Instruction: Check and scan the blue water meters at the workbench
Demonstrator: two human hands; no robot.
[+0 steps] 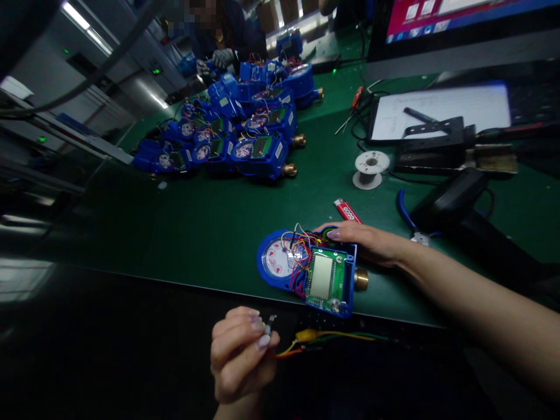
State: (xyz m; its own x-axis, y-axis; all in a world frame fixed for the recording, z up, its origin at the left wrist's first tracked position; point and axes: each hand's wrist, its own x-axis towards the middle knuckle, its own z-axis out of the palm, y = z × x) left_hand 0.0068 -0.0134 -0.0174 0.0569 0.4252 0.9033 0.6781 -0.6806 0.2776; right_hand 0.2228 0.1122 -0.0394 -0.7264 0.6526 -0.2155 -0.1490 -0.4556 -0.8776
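At lower centre of the frame the left hand [240, 356] is closed, pinching a small connector [271, 322] whose red, yellow and green wire leads [324, 339] trail right. Just above, the right hand [371, 242] lies open, fingers resting on the upper edge of the open blue water meter [310, 271] on the green worktop [210, 227]. Its circuit board [326, 280] and loose coloured wires are exposed; a tug on the leads could probably snag them or drag the meter off the near edge.
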